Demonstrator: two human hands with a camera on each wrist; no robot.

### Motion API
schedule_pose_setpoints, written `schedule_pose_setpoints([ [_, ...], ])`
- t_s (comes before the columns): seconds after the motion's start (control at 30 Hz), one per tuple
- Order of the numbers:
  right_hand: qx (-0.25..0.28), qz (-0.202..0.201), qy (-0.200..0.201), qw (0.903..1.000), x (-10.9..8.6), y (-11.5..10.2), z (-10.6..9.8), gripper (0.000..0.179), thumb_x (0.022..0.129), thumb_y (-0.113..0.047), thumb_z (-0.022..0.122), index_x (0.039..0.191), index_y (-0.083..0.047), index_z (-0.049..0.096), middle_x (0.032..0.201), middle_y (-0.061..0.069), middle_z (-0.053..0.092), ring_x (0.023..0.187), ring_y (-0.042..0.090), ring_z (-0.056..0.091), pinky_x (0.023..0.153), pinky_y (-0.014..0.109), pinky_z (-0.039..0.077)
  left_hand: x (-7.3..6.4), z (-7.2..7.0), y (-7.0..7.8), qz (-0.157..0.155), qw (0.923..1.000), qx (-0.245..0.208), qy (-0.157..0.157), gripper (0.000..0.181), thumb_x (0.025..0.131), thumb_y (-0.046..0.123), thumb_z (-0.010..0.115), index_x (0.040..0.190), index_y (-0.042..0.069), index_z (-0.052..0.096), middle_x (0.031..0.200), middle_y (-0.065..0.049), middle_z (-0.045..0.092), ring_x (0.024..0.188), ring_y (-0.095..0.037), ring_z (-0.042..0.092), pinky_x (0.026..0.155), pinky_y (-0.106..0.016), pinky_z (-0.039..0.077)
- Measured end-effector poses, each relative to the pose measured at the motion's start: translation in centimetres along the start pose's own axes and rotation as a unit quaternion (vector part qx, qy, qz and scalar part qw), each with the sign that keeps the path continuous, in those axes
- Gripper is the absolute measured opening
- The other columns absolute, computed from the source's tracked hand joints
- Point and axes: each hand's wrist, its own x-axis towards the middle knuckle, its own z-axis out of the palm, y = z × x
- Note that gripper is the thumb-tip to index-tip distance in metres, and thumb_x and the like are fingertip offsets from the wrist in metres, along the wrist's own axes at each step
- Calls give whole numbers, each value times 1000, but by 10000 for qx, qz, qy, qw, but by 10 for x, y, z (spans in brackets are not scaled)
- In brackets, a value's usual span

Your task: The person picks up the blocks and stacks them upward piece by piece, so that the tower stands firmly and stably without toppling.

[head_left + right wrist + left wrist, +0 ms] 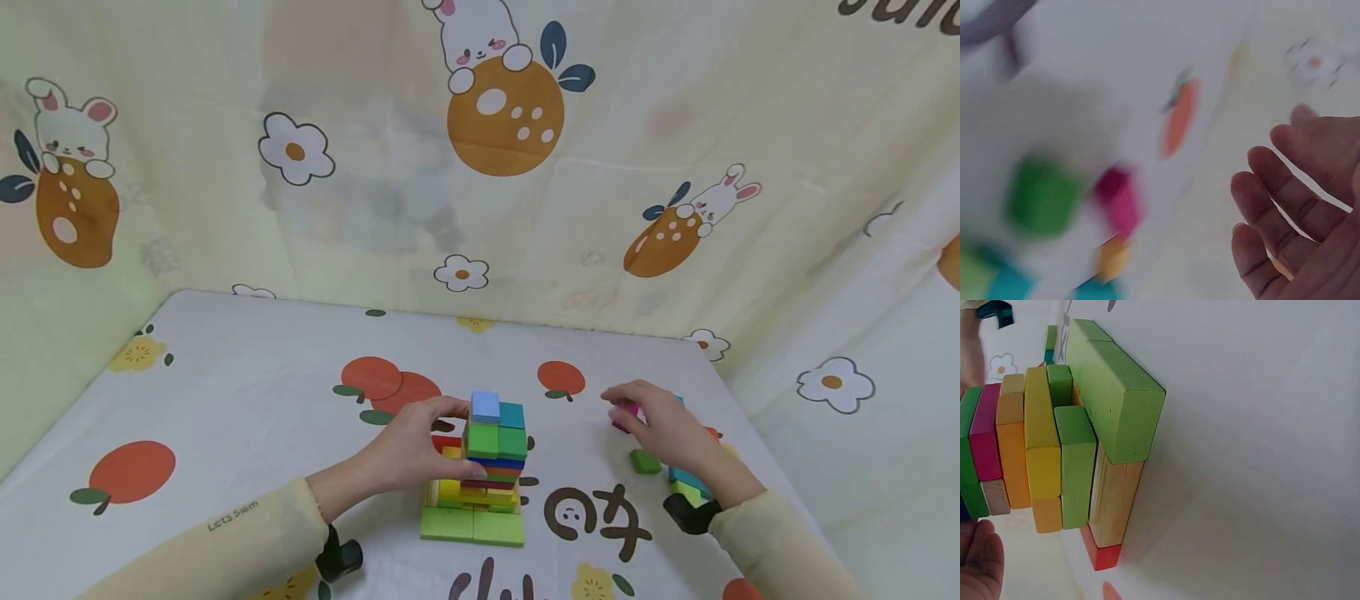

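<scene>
A tower of coloured wooden blocks (495, 467) stands on the table, with light green blocks at its base and a light blue block (485, 407) on top. My left hand (408, 446) holds the tower from its left side, the thumb across the front and the fingers toward the back. Part of that hand (980, 565) shows beside the stack in the left wrist view. My right hand (663, 425) is above loose blocks on the right, fingers loosely bent and holding nothing. A magenta block (624, 417) and a green block (645, 461) lie nearest it.
More loose blocks, among them a blue one (690, 482), lie partly hidden under the right hand and wrist. A printed cloth covers the table (247, 375). Behind it hangs a curtain (375, 217) with rabbit and flower prints. Blocks in the right wrist view are blurred.
</scene>
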Motion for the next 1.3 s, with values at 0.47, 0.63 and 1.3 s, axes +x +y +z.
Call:
schedule_pose_setpoints([
  [0.47, -185, 1544, -1239, 9800, -32, 66, 16, 36, 84, -13, 83, 114, 1, 71, 99, 4, 72, 95, 24, 66, 88, 51, 59, -1, 0, -1, -58, 10000, -34, 21, 61, 81, 27, 88, 133, 7, 62, 129, -9, 67, 124, -37, 61, 101, -49, 57],
  [0.63, -178, 1555, -1147, 9810, -34, 68, 19, 34, 83, -15, 84, 112, 0, 72, 96, 2, 74, 93, 22, 67, 88, 51, 59, -1, 1, -2, -66, 10000, -19, 35, 61, 81, 27, 88, 133, 6, 63, 129, -9, 68, 124, -37, 61, 101, -49, 57],
  [1.3, 156, -203, 52, 9997, 2, -45, -15, 31, 87, -23, 83, 113, -9, 75, 97, -1, 74, 95, 20, 66, 75, 31, 55, 0, 1, 0, 10, 10000, 6, 25, 62, 81, 28, 88, 134, 6, 62, 130, -9, 68, 125, -35, 61, 103, -50, 55],
])
